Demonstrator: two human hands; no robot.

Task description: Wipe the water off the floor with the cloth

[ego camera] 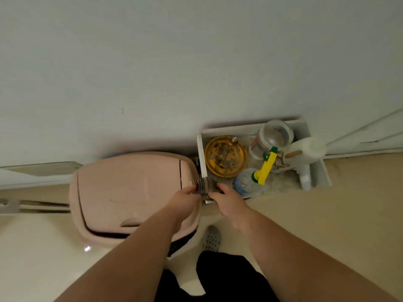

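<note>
A pink bin [133, 195] stands by the wall beside a white tray [317, 171] crowded with a yellow dish [225, 156], jar [273, 136] and bottles. Both hands, left [185, 198] and right [226, 202], pinch the striped cloth [204, 186], draped over the tray's near corner. A hard tug might snag there, tipping the bottles.

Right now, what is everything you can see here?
Bin: one, pink, lidded, on the floor by the wall.
Tray: one, white, right of the bin.
Dish: one, yellow, in the tray.
Jar: one, clear, at the tray's back.
Bottle: one, white, lying in the tray.
Small bottle: one, bluish, yellow-green cap.
Cloth: one, striped, folded over the tray's edge.
Shoe: one, perforated, grey.
Left hand, right hand: both gripping the cloth.
</note>
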